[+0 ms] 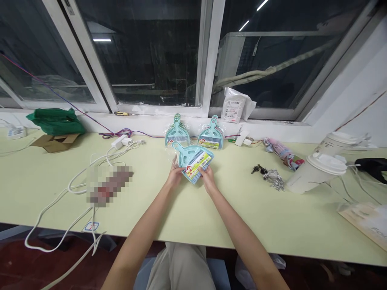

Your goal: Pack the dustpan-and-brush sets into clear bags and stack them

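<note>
Both hands hold a small light-blue dustpan and brush set [191,158] in clear wrapping, with a yellow and white label across its bristles. It is tilted, its looped handle pointing up and to the left. My left hand [175,174] grips its left edge, and my right hand [208,178] pinches the lower right part near the label. Behind it, similar dustpan sets stand upright against the wall: a left stack [177,132], partly hidden by the held one, and a right stack [211,135].
White cables [71,189] and a blurred-out object [110,187] lie on the left of the pale table [145,205]. A green bag [56,121] rests by an open cardboard box [57,143]. Keys [269,176], a folded umbrella-like item [283,154] and paper cups [316,173] occupy the right.
</note>
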Available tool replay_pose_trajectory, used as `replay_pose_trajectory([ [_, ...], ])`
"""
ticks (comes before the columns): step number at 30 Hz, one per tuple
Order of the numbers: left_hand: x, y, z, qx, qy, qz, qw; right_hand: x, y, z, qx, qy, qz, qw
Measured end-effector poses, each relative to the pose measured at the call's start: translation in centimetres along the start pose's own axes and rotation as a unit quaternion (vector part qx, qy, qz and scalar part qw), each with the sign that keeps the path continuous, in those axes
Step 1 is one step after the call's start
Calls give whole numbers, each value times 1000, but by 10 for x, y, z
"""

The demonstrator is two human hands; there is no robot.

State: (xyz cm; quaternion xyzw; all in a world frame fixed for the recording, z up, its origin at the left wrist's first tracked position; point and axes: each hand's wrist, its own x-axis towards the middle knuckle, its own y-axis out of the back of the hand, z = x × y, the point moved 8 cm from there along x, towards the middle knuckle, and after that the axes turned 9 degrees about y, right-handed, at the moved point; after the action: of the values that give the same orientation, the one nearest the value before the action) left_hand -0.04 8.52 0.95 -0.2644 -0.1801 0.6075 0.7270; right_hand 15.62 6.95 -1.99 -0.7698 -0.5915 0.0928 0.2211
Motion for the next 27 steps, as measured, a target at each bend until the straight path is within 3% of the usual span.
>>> replay_pose_trajectory([
  [8,-1,-22,-31,-13,93,-49,994,-8,7,-14,11,65,61,996],
  [16,0,-10,-29,-14,46,30,998,-6,-4,-19,11,58,31,998],
  [21,2,-23,-45,-11,59,0,998,2,6,-19,25,73,77,994],
  [24,1,-27,-39,-1,39,0,999,1,7,-19,32,75,79,994],
  [27,-3,-27,-26,9,21,-3,1000,0,-2,-24,40,57,37,997],
])
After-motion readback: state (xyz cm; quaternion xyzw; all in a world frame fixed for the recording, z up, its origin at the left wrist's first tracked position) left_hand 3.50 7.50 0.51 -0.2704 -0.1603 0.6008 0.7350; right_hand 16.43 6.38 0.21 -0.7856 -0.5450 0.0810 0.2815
